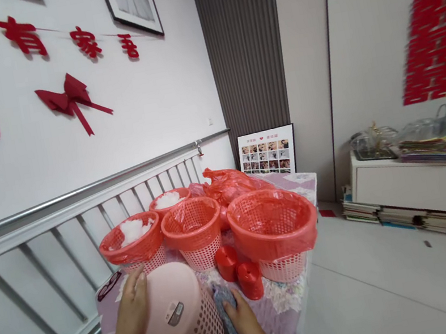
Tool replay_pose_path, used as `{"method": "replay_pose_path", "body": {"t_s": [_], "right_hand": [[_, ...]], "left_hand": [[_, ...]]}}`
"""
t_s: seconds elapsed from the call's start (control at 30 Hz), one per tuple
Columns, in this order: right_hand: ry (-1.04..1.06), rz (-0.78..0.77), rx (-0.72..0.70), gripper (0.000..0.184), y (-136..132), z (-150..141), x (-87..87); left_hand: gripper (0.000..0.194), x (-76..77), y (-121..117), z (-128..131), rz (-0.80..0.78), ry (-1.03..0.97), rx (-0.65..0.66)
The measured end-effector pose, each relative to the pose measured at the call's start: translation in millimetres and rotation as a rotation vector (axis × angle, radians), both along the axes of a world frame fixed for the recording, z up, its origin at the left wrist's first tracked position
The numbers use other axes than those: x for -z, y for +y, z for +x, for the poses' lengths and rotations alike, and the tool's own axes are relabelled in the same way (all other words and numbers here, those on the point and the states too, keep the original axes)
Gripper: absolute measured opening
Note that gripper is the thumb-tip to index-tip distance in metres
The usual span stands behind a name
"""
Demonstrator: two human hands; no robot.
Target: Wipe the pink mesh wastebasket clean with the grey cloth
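Item, one pink perforated basket (172, 297), upturned at the near end of the table, its solid base facing up and bearing a small label (174, 314); this stands directly before you, between your two hands. Item, your left hand (132, 301), laid against the left edge of that base, fingers extended and close together, pinching nothing. Item, your right hand (241, 313), at the basket's right side, thumb and fingers closed on a grey-blue cloth (229, 327) that hangs along the perforated wall; how far the hidden fingers curl you cannot tell. Item, two rolls of red ribbon, the farther roll (227, 264) and the nearer roll (251, 282) side by side just beyond the cloth. Item, one large basket (278, 247) to their right, lined with red plastic, and a middle basket (195, 240) lined likewise. Item, a left basket (135, 254) and a back basket (182, 196), both red-lined and holding white material. Item, a heap of red plastic (237, 184) behind the middle and large baskets. Item, one pair of glasses (109, 285) at the table's left edge, all upon a purple floral tablecloth (271, 319).
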State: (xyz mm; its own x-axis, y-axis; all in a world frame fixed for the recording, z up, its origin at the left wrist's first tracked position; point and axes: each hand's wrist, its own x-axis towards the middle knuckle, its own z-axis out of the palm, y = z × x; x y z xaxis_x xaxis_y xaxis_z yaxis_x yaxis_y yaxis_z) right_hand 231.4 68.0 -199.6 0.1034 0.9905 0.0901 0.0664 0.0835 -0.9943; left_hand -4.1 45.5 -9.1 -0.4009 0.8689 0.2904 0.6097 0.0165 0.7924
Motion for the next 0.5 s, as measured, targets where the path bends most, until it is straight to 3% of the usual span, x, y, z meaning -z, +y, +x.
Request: {"method": "replay_pose_path", "body": {"t_s": [0.13, 0.2, 0.23, 0.27, 0.33, 0.5], "right_hand": [[0.015, 0.217, -0.095, 0.053, 31.9, -19.2, -82.3], [0.01, 0.278, -0.121, 0.053, 44.4, -28.3, -106.3], [0.011, 0.288, -0.132, 0.052, 48.9, -31.6, -109.6], [0.011, 0.286, -0.146, 0.05, 52.0, -33.8, -106.7], [0.014, 0.245, -0.169, 0.045, 53.1, -33.9, -84.7], [0.002, 0.059, -0.105, 0.033, 28.9, -13.5, 1.0]], "left_hand": [[0.074, -4.5, -0.8, 2.4, -0.013, -0.018, 0.006], [0.074, -6.5, -1.7, 3.2, -0.02, -0.018, 0.011], [0.074, -7.2, -2.0, 3.6, -0.023, -0.017, 0.013], [0.073, -7.8, -2.2, 3.9, -0.026, -0.016, 0.012], [0.072, -8.5, -2.2, 4.3, -0.028, -0.012, 0.007], [0.066, -7.8, -1.4, 4.3, -0.045, 0.003, 0.012]]}}
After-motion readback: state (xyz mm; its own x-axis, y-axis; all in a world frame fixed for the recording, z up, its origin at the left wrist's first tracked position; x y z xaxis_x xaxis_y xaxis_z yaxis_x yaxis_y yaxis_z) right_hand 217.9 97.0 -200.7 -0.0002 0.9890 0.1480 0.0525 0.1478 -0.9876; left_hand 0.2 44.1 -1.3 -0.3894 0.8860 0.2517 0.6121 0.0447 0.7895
